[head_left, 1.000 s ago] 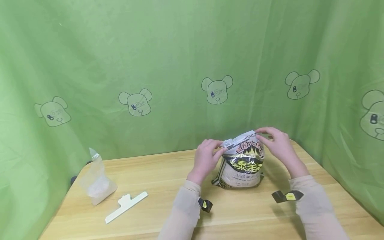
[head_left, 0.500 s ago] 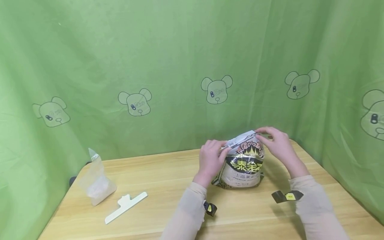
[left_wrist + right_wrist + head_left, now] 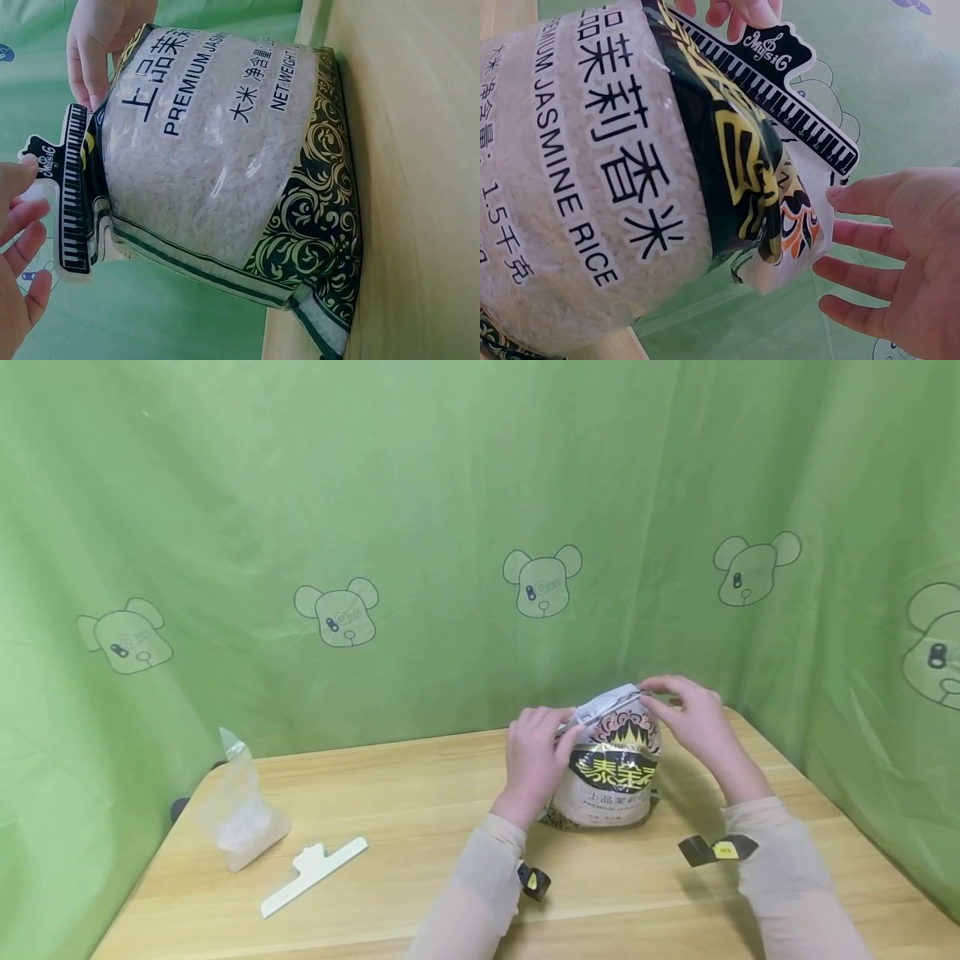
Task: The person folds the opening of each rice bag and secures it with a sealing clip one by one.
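Note:
A bag of jasmine rice stands on the wooden table, its top edge gathered and folded. Across that top lies a long black-and-white bag clip printed with piano keys and the word "Music". My left hand pinches the clip's handle, seen close in the left wrist view with the thumb on it and the other fingers spread. At the opposite top corner, my right hand pinches the white edge of the bag between thumb and fingertips. In the head view the left hand covers much of the clip.
To the left stands a small clear plastic bag of white grains, its top twisted to a point. A pale long-bar clip lies near it on the table. Green curtain encloses the back and sides.
My left hand has shifted right along the bag's top, and the clip has slid with it further over the folded edge. The right hand has stayed at its corner.

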Tool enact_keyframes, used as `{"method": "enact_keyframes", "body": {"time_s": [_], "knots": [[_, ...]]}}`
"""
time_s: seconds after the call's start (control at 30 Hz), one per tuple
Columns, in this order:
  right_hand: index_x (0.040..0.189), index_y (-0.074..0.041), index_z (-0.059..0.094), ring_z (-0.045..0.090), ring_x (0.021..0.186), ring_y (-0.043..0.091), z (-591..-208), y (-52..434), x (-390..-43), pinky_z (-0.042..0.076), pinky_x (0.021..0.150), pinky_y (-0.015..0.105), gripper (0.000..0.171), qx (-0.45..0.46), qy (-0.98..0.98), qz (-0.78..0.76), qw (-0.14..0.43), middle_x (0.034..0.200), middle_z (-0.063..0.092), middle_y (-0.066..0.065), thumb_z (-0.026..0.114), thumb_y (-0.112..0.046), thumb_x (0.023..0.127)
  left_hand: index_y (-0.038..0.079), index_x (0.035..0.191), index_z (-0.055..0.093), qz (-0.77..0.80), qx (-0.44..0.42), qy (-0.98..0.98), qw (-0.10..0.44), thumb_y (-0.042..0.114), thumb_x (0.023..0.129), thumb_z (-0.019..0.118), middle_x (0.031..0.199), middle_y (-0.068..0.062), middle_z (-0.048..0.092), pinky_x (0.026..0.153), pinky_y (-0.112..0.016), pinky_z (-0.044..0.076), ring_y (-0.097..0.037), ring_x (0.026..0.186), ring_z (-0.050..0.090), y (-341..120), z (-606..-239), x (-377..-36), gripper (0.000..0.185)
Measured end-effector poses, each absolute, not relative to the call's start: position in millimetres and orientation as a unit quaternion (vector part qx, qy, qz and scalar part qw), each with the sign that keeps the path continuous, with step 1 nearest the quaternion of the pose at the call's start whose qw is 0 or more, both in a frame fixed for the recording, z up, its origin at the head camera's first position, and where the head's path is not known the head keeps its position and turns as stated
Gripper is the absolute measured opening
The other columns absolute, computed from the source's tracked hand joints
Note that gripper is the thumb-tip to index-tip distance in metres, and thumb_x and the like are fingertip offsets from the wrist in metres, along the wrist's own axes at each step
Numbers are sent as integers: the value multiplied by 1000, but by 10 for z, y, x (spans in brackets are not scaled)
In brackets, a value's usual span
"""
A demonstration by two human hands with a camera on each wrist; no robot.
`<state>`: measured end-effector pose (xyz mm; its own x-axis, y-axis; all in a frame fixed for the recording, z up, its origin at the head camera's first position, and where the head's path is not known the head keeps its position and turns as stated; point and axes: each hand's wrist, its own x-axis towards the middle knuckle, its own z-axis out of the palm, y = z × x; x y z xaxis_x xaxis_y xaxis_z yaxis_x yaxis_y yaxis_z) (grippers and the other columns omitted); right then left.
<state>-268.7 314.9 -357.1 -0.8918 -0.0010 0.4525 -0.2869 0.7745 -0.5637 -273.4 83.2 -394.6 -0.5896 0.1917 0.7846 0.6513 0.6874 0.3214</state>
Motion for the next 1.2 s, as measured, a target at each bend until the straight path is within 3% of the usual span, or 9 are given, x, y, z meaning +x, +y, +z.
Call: {"method": "enact_keyframes", "body": {"time_s": [0.5, 0.9, 1.2], "knots": [[119, -1, 62, 61, 107, 46, -3569, 3145, -2670, 47, 92, 63, 30, 71, -913, 329, 230, 123, 62, 26, 60, -20, 97, 18, 108, 70, -315, -249, -829, 389, 38, 89, 68, 96, 7, 71, 76, -18, 42, -8, 87, 57, 905, -3964, -2741, 28], [119, 0, 61, 60, 107, 46, -3574, 3149, -2687, 47, 93, 63, 30, 73, -915, 326, 227, 123, 62, 26, 60, -21, 97, 19, 114, 68, -361, -237, -847, 309, 40, 90, 66, 104, 7, 70, 84, -22, 45, -9, 94, 56, 895, -3960, -2758, 33], [120, 0, 60, 60, 108, 48, -3574, 3156, -2689, 46, 92, 64, 31, 80, -915, 328, 222, 124, 61, 28, 59, -21, 97, 20, 116, 68, -370, -254, -849, 279, 41, 89, 67, 98, 8, 69, 86, -23, 46, -8, 93, 55, 843, -3935, -2784, 34]]}}
